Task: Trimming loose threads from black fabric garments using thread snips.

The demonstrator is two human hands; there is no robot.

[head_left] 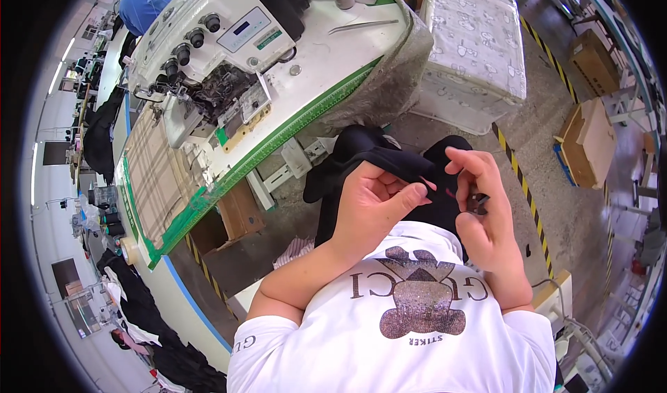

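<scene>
My left hand (372, 202) pinches an edge of black cloth (399, 162) between thumb and fingers, above my lap. A small pink bit (429, 184) shows at the cloth's edge, beside the thumb tip. A short way to the right, my right hand (490, 209) curls its fingers round a small dark tool (478, 202), mostly hidden in the palm; its exact kind does not show. The right index finger and thumb are apart, facing the cloth without touching it. More black cloth hangs over my legs.
A white sewing machine (208, 46) stands on a table with a green-taped edge (326, 105), ahead and to the left. Tweezers (363, 26) lie on the table. A covered white bin (472, 53) is beyond my lap; cardboard boxes (589, 143) lie at the right.
</scene>
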